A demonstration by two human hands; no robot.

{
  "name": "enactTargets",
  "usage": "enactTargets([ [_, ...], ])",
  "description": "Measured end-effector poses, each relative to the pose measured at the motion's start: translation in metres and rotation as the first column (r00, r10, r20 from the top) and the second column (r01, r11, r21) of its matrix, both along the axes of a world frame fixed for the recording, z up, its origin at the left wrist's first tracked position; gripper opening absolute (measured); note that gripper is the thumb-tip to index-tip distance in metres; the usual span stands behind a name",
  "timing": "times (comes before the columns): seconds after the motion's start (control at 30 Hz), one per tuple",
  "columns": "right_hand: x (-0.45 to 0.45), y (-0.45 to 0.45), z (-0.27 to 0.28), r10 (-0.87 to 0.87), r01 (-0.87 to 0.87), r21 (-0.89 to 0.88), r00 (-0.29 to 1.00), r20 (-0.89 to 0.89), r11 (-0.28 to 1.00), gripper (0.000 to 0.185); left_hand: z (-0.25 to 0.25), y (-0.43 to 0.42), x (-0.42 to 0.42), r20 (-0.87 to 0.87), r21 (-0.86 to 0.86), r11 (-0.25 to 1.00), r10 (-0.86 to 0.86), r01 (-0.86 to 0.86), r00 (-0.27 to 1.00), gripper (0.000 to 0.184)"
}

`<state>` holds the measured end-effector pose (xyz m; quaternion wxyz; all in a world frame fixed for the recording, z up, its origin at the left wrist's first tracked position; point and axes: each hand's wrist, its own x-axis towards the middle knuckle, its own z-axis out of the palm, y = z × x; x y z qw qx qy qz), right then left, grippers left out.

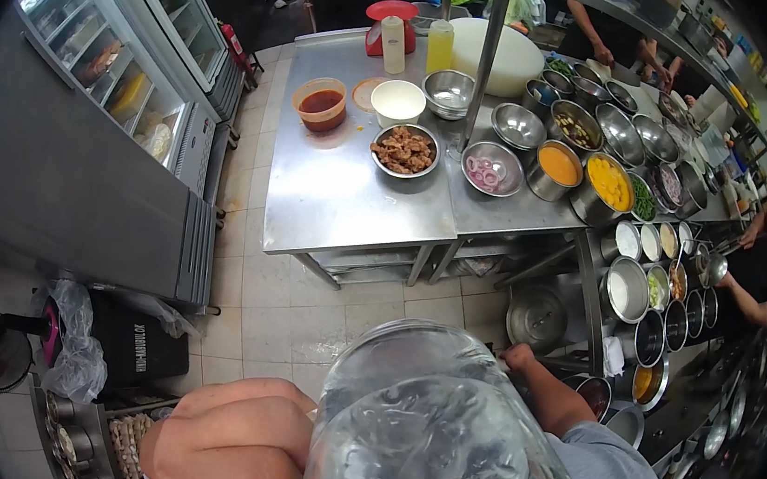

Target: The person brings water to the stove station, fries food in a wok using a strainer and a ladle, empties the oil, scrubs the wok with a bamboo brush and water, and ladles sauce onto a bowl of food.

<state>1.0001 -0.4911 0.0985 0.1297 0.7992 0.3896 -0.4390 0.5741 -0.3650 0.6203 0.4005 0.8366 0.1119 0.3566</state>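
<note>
A large clear glass container [444, 424] fills the lower middle, very close to the camera, with clear contents inside. My left hand [237, 435] is closed at its left side, with the fingertips out of sight. My right arm reaches forward on the other side, and my right hand [517, 355] shows only in part beyond the container's edge; its fingers are hidden. On the steel table [340, 207] ahead are a bowl of browned meat pieces [405, 151], a tub of red sauce [323, 107], a white bowl [398, 103] and a bowl of sliced onions [489, 171].
Glass-door fridges [112, 61] line the left. Metal bowls and pots, one with orange sauce [560, 165], crowd the right. A lidded pot [536, 317] sits low beyond my right hand. Other people stand at the back and far right. A black crate [144, 341] is at lower left.
</note>
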Motion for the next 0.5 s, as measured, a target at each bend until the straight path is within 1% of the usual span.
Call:
enactTargets([
  [0.03, 0.008, -0.004, -0.016, -0.008, 0.008, 0.002, 1.000, 0.005, 1.000, 0.040, -0.001, 0.000, 0.000, 0.001, -0.001, 1.000, -0.003, 0.003, 1.000, 0.027],
  [0.07, 0.020, -0.020, -0.060, 0.101, -0.104, 0.100, 0.994, 0.033, 0.990, 0.037, -0.001, 0.001, 0.000, -0.002, -0.002, 1.000, -0.005, 0.005, 1.000, 0.027],
  [0.1, 0.025, -0.029, -0.085, 0.210, -0.220, 0.194, 0.975, 0.071, 0.956, 0.035, -0.002, 0.001, 0.000, -0.006, -0.003, 1.000, -0.007, 0.007, 1.000, 0.027],
  [0.13, 0.020, -0.027, -0.071, 0.208, -0.218, 0.192, 0.976, 0.071, 0.957, 0.035, -0.002, 0.000, -0.001, -0.009, -0.005, 1.000, -0.007, 0.007, 1.000, 0.027],
  [0.2, 0.003, -0.021, -0.034, -0.068, 0.059, 0.137, 0.996, 0.065, 0.989, 0.036, -0.004, 0.002, -0.002, -0.011, -0.007, 1.000, -0.011, 0.011, 1.000, 0.028],
  [0.3, 0.004, -0.027, -0.043, -0.110, 0.104, 0.092, 0.992, 0.068, 0.990, 0.038, -0.004, 0.003, -0.004, -0.021, -0.009, 1.000, -0.014, 0.014, 1.000, 0.028],
  [0.4, -0.004, -0.027, -0.027, -0.150, 0.141, 0.094, 0.984, 0.100, 0.986, 0.040, -0.004, 0.004, -0.006, -0.018, -0.016, 0.999, -0.029, 0.029, 0.999, 0.028],
  [0.43, -0.003, -0.032, -0.032, -0.156, 0.147, 0.090, 0.983, 0.099, 0.985, 0.040, -0.004, 0.004, -0.006, -0.022, -0.018, 0.999, -0.034, 0.033, 0.999, 0.028],
  [0.5, 0.005, -0.032, -0.045, -0.024, 0.024, 0.080, 1.000, -0.004, 0.997, 0.045, -0.004, 0.005, -0.008, -0.025, -0.021, 0.999, -0.041, 0.040, 0.999, 0.029],
])
